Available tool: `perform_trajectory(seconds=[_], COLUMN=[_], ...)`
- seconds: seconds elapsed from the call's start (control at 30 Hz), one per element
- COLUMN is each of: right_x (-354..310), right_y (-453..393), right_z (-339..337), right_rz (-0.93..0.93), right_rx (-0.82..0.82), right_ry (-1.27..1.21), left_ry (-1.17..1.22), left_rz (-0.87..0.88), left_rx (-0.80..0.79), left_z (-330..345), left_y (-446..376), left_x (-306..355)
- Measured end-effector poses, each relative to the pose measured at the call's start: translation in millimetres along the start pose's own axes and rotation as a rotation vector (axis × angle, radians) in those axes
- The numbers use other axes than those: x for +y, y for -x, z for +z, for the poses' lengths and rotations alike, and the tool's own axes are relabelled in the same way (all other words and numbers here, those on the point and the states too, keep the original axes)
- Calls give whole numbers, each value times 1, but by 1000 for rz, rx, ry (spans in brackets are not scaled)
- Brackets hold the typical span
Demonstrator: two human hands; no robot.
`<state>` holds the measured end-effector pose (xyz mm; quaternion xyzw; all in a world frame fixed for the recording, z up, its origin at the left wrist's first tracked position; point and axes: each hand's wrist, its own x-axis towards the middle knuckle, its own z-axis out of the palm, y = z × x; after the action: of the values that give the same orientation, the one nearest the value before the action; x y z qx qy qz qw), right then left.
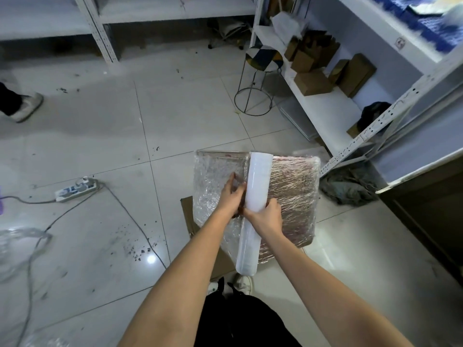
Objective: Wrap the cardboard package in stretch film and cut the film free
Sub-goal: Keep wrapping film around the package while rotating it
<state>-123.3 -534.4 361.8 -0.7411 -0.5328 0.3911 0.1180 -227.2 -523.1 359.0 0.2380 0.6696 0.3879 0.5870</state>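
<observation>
Flat film-wrapped cardboard package (288, 196) on tiled floor; right hand (266, 216) curled round long white stretch-film roll (254, 211); left hand (231, 196) apparently pinching a dark cutter, blurred; slack film risks ragged tearing.

A stockroom; white metal shelving (350, 144) holds small cardboard boxes (313, 82); tiled floor (125, 121).
</observation>
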Motion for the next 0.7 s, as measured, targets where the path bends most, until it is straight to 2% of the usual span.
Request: perform_trajectory(seconds=[0.23,0.4,0.53,0.7], right_x=[-1,-5,2,8], right_y=[-6,-11,-27,-43], right_z=[-3,-4,-6,-39], right_rz=[-39,-23,-81,-129], right_rx=[-27,-38,-141,-253], right_ry=[-33,-19,-37,96], left_ry=[83,4,-17,-44], left_rz=[-21,19,16,29], left_rx=[44,127,145,194], left_z=[1,16,32,49], left_y=[3,-1,-5,-11], left_x=[0,7,18,18])
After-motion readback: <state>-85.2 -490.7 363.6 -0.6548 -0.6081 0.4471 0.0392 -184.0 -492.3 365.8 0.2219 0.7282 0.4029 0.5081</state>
